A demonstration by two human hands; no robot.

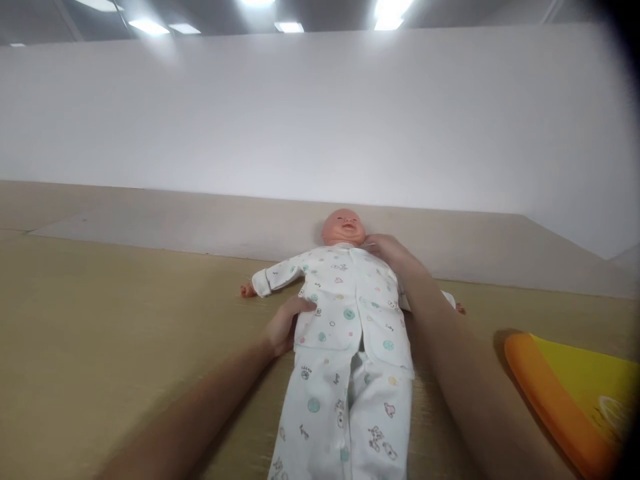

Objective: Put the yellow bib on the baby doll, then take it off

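Observation:
A baby doll (345, 228) lies on its back, head away from me, arms spread to both sides. It wears a white printed shirt (336, 310) and matching trousers (320, 407). Against the doll's side at the waist is my left hand (286, 325), its thumb over the shirt and its other fingers hidden beneath. My right hand (383, 247) is at the shirt's collar, beside the doll's neck, with the fingers curled in at the cloth. The fingertips there are small and partly hidden. Down the front, the shirt's edges meet and part slightly near the hem.
The doll rests on a tan tabletop (125, 320). A pale strip (225, 227) runs along its far side, below a white wall (300, 120). To the right lies an orange and yellow object (565, 393), cut off by the dark picture edge.

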